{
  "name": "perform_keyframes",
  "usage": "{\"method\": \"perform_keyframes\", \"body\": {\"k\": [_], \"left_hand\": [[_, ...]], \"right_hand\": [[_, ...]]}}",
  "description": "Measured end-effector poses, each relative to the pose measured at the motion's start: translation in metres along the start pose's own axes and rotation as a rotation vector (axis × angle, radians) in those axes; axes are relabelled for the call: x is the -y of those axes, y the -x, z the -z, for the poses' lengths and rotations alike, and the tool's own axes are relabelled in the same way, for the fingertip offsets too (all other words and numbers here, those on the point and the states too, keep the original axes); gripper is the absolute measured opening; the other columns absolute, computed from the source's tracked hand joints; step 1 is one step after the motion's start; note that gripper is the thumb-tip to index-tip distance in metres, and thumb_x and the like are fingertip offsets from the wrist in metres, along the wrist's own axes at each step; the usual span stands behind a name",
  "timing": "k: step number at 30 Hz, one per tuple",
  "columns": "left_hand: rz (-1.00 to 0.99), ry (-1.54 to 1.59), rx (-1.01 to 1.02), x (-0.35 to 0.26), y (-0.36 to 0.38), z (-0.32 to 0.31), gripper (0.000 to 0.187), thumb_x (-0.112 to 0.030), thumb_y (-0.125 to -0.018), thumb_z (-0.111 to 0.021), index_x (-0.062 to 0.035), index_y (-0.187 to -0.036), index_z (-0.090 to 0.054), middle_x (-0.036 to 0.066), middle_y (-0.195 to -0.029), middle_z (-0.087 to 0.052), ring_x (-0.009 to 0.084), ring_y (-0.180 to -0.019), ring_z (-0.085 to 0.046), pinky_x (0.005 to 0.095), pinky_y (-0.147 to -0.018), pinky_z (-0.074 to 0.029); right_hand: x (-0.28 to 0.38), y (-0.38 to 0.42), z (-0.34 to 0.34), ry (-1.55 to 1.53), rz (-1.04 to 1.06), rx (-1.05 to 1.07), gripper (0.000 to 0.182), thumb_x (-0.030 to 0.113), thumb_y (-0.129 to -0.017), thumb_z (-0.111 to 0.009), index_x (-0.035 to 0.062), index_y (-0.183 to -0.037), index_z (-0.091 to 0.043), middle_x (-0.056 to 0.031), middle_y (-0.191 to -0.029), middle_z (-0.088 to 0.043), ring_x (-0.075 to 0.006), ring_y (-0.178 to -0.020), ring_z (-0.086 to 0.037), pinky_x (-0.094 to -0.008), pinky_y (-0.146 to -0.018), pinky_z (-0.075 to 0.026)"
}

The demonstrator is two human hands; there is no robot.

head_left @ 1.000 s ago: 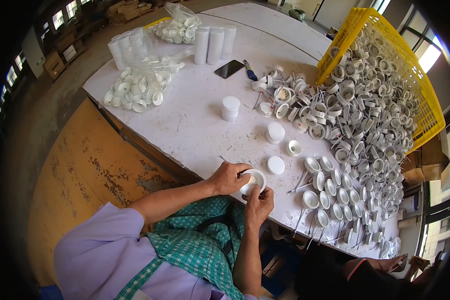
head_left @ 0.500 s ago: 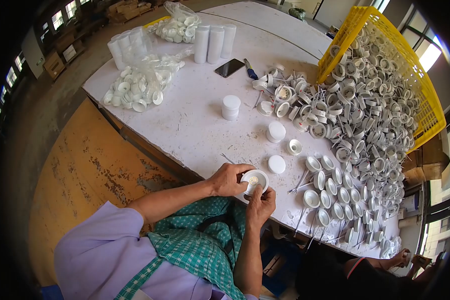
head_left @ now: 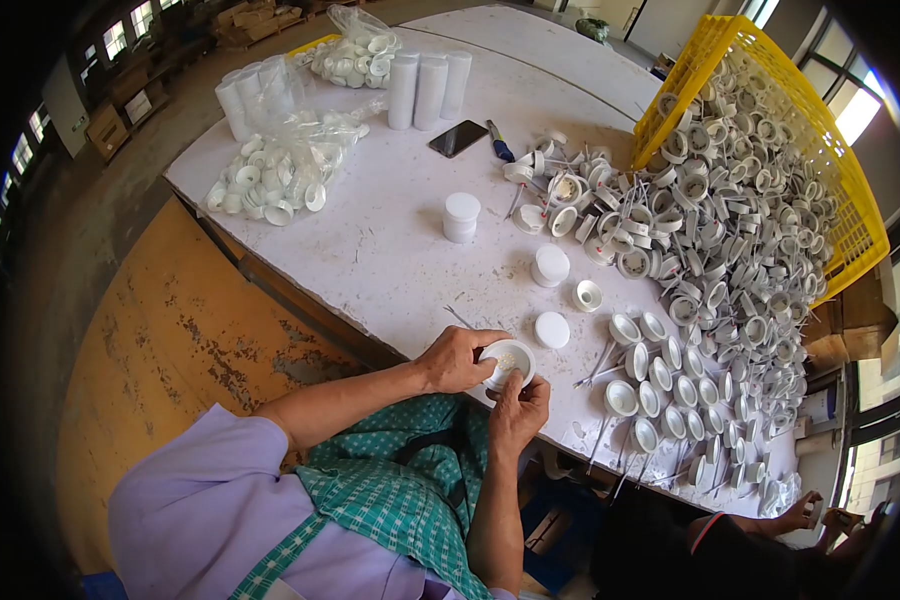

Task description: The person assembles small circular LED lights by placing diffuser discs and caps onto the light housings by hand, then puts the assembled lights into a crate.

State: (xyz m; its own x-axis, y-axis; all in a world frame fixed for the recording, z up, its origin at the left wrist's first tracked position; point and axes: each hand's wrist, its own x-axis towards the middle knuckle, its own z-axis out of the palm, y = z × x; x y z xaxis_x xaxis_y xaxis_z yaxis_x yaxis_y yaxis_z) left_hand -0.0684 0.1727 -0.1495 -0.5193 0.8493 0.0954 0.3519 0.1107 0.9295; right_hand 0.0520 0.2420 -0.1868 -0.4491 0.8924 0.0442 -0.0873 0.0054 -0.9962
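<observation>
Both hands hold one round white cup [head_left: 519, 352] at the table's front edge, its open side tilted up, with a yellowish disc inside. My left hand [head_left: 457, 361] grips the cup's left side, thumb at the rim. My right hand [head_left: 520, 406] pinches its lower edge, with the thumb reaching inside. Thin wires [head_left: 457, 317] stick out past my left hand onto the table. Closest to the hands is a white round lid [head_left: 551, 330]; behind it are a short white stack [head_left: 550, 266] and a small white cup [head_left: 587, 295].
Rows of wired cups [head_left: 660, 373] lie right of the hands. Beyond them, a big heap of fittings [head_left: 710, 215] spills from a yellow crate [head_left: 825, 120]. A phone [head_left: 458, 139], knife [head_left: 500, 142], bagged cups [head_left: 270, 180] and white cylinders [head_left: 430, 90] are further back. Another person's hand [head_left: 798, 512] shows lower right.
Both hands stay in nearly the same place around the cup. The other person's hand at the lower right has shifted slightly upward.
</observation>
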Motion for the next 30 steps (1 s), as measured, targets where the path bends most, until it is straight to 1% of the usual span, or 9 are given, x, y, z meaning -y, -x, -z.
{"method": "perform_keyframes", "body": {"k": [7, 9, 11, 13, 22, 24, 27, 29, 30], "left_hand": [[0.027, -0.009, 0.012, 0.002, 0.000, -0.002, 0.039, -0.004, -0.077, -0.058, 0.0026, -0.115, -0.057, 0.018, -0.088, -0.068, 0.0173, -0.076, -0.066, 0.0292, -0.068, -0.053], [-0.029, -0.011, -0.023, 0.009, 0.000, -0.005, 0.038, -0.005, -0.077, -0.058, 0.0028, -0.115, -0.057, 0.017, -0.088, -0.068, 0.0175, -0.077, -0.066, 0.0294, -0.068, -0.053], [-0.026, -0.005, -0.020, 0.014, -0.001, -0.007, 0.038, -0.005, -0.077, -0.058, 0.0035, -0.114, -0.057, 0.018, -0.088, -0.068, 0.0178, -0.077, -0.066, 0.0296, -0.068, -0.053], [-0.024, 0.001, -0.015, 0.013, 0.000, -0.006, 0.038, -0.006, -0.077, -0.058, 0.0042, -0.114, -0.057, 0.018, -0.088, -0.068, 0.0180, -0.078, -0.066, 0.0297, -0.068, -0.053], [-0.001, 0.092, 0.014, 0.015, 0.002, -0.003, 0.047, -0.008, -0.073, -0.057, 0.0087, -0.116, -0.054, 0.022, -0.091, -0.067, 0.0208, -0.081, -0.066, 0.0301, -0.073, -0.053], [0.023, 0.104, 0.078, 0.017, 0.002, -0.002, 0.046, -0.004, -0.075, -0.055, 0.0087, -0.119, -0.051, 0.020, -0.098, -0.065, 0.0207, -0.087, -0.065, 0.0302, -0.076, -0.053], [0.025, 0.142, 0.103, 0.016, 0.003, -0.001, 0.049, -0.004, -0.075, -0.055, 0.0092, -0.122, -0.048, 0.021, -0.103, -0.064, 0.0222, -0.093, -0.064, 0.0311, -0.082, -0.052], [-0.015, 0.171, 0.076, 0.019, 0.003, -0.005, 0.050, -0.005, -0.073, -0.056, 0.0096, -0.121, -0.049, 0.021, -0.101, -0.065, 0.0208, -0.089, -0.065, 0.0303, -0.079, -0.052], [-0.055, 0.199, 0.050, 0.020, 0.003, -0.006, 0.051, -0.006, -0.072, -0.056, 0.0099, -0.120, -0.049, 0.020, -0.098, -0.065, 0.0194, -0.085, -0.065, 0.0295, -0.076, -0.053]], "right_hand": [[0.004, -0.001, 0.001, -0.012, -0.033, -0.001, 0.019, 0.015, -0.090, -0.058, -0.0036, -0.092, -0.054, -0.0052, -0.073, -0.057, -0.0081, -0.059, -0.054, -0.0232, -0.052, -0.052], [0.006, -0.001, 0.001, 0.001, -0.058, 0.003, 0.019, 0.015, -0.090, -0.058, -0.0039, -0.092, -0.054, -0.0055, -0.073, -0.057, -0.0083, -0.058, -0.054, -0.0234, -0.052, -0.052], [0.006, -0.001, 0.001, 0.002, -0.069, 0.009, 0.020, 0.016, -0.090, -0.057, -0.0037, -0.092, -0.052, -0.0092, -0.076, -0.059, -0.0111, -0.057, -0.057, -0.0241, -0.050, -0.052], [0.004, -0.001, 0.001, -0.009, -0.080, 0.010, 0.020, 0.016, -0.090, -0.057, -0.0039, -0.092, -0.052, -0.0095, -0.077, -0.059, -0.0112, -0.057, -0.057, -0.0242, -0.050, -0.053], [0.002, 0.000, 0.004, -0.004, -0.105, 0.020, 0.019, 0.014, -0.091, -0.055, -0.0048, -0.096, -0.054, -0.0093, -0.078, -0.060, -0.0112, -0.058, -0.058, -0.0242, -0.051, -0.053], [0.001, 0.000, 0.005, -0.012, -0.107, 0.023, 0.019, 0.014, -0.091, -0.054, -0.0050, -0.096, -0.054, -0.0091, -0.078, -0.060, -0.0110, -0.058, -0.058, -0.0243, -0.051, -0.053], [-0.002, 0.001, 0.007, -0.038, -0.152, 0.035, 0.023, 0.012, -0.090, -0.056, -0.0068, -0.104, -0.055, -0.0078, -0.083, -0.061, -0.0094, -0.066, -0.057, -0.0225, -0.053, -0.051], [-0.006, 0.000, 0.008, -0.088, -0.151, 0.027, 0.019, 0.012, -0.091, -0.054, -0.0055, -0.099, -0.054, -0.0084, -0.078, -0.059, -0.0104, -0.057, -0.057, -0.0236, -0.051, -0.052], [-0.007, 0.000, 0.008, -0.087, -0.151, 0.028, 0.019, 0.012, -0.091, -0.054, -0.0055, -0.099, -0.054, -0.0084, -0.078, -0.059, -0.0104, -0.057, -0.057, -0.0236, -0.051, -0.052]]}}
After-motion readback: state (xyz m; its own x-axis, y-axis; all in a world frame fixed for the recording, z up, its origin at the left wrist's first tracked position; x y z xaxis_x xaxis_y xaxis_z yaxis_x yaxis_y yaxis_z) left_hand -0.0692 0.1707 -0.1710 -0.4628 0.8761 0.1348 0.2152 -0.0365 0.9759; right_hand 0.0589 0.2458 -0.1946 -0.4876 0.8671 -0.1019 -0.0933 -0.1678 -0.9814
